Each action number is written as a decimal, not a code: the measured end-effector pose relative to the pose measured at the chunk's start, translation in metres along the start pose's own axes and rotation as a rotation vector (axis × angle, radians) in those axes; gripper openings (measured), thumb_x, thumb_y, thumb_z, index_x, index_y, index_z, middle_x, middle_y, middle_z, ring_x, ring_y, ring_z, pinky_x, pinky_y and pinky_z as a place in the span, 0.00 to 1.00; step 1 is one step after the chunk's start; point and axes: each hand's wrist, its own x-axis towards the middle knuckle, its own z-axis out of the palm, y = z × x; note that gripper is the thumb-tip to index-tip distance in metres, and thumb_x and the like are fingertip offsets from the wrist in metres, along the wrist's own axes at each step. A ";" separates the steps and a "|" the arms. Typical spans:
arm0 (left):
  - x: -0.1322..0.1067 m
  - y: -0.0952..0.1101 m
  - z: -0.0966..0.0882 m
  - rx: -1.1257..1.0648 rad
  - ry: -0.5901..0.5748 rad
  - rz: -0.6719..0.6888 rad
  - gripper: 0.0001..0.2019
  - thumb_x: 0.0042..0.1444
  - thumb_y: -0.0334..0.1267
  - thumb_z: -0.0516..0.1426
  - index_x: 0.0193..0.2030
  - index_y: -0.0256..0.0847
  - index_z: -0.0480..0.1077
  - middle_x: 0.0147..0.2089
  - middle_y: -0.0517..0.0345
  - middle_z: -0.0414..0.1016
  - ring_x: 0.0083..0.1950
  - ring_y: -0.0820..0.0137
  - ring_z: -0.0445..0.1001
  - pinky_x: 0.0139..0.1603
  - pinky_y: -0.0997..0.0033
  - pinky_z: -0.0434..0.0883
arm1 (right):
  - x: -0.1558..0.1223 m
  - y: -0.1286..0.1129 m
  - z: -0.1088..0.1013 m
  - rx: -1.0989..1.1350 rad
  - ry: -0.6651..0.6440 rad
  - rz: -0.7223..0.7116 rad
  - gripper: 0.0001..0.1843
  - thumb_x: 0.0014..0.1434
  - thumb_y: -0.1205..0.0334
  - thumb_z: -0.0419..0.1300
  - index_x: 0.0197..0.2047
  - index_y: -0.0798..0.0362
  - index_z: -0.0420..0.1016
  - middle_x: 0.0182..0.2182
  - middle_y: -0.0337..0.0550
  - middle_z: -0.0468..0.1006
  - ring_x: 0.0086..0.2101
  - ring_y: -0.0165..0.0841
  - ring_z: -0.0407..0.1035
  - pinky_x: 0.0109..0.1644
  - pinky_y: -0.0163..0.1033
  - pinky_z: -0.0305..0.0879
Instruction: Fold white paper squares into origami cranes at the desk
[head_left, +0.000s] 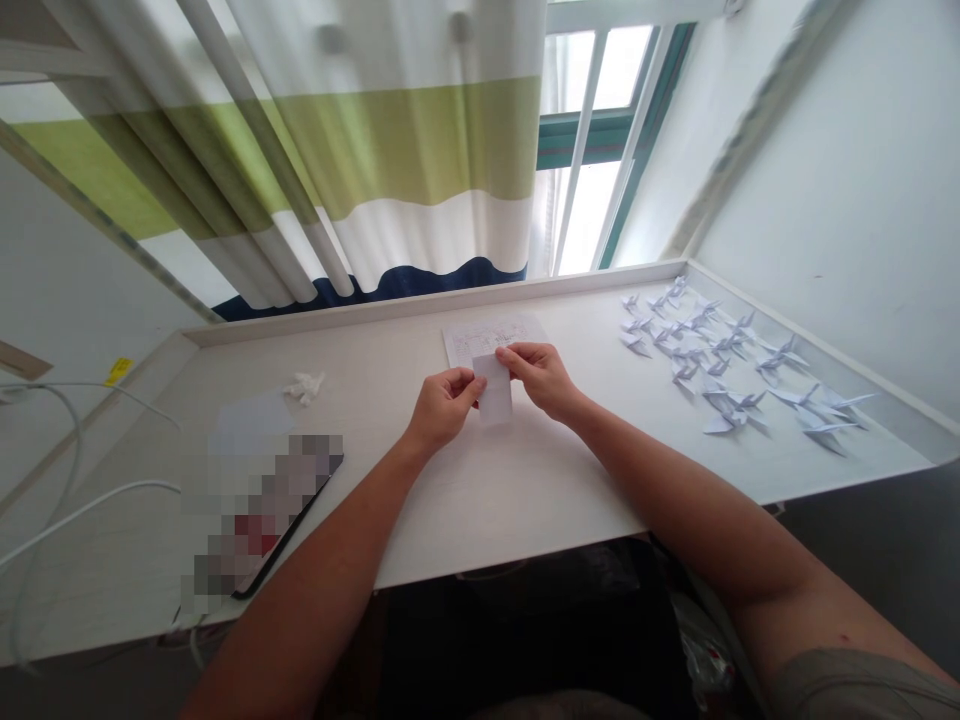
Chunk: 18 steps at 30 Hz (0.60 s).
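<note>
My left hand (pixel 442 405) and my right hand (pixel 541 378) both pinch a small folded white paper (pixel 495 395), held just above the white desk (pixel 487 500) near its middle. The left fingers grip its left edge, the right fingers its upper right corner. Behind the hands a printed white sheet (pixel 480 338) lies flat on the desk.
Several folded white paper cranes (pixel 720 360) are spread over the desk's right side by the wall. A crumpled paper scrap (pixel 304 387) and a blank sheet (pixel 251 420) lie left, beside a blurred dark flat object (pixel 262 520). White cables (pixel 67 510) run at far left. Striped curtain and window behind.
</note>
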 end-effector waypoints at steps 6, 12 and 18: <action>0.000 0.001 0.001 0.006 0.142 0.027 0.16 0.56 0.52 0.69 0.32 0.39 0.79 0.29 0.56 0.80 0.30 0.68 0.76 0.34 0.67 0.75 | -0.001 0.005 0.001 -0.106 -0.117 0.041 0.36 0.56 0.24 0.64 0.28 0.53 0.75 0.26 0.42 0.75 0.29 0.33 0.68 0.35 0.40 0.69; 0.001 0.001 0.002 -0.066 0.161 -0.010 0.20 0.55 0.56 0.70 0.36 0.37 0.80 0.32 0.55 0.81 0.32 0.68 0.77 0.34 0.67 0.77 | -0.005 0.003 0.003 -0.213 -0.117 -0.031 0.36 0.61 0.26 0.61 0.23 0.52 0.66 0.21 0.38 0.65 0.26 0.30 0.59 0.30 0.38 0.56; 0.001 -0.001 0.004 -0.197 0.081 -0.135 0.25 0.51 0.59 0.72 0.37 0.37 0.78 0.31 0.55 0.80 0.30 0.69 0.77 0.34 0.68 0.76 | -0.005 0.001 0.007 -0.229 -0.074 -0.014 0.38 0.59 0.23 0.60 0.21 0.50 0.61 0.21 0.37 0.62 0.25 0.30 0.56 0.28 0.38 0.53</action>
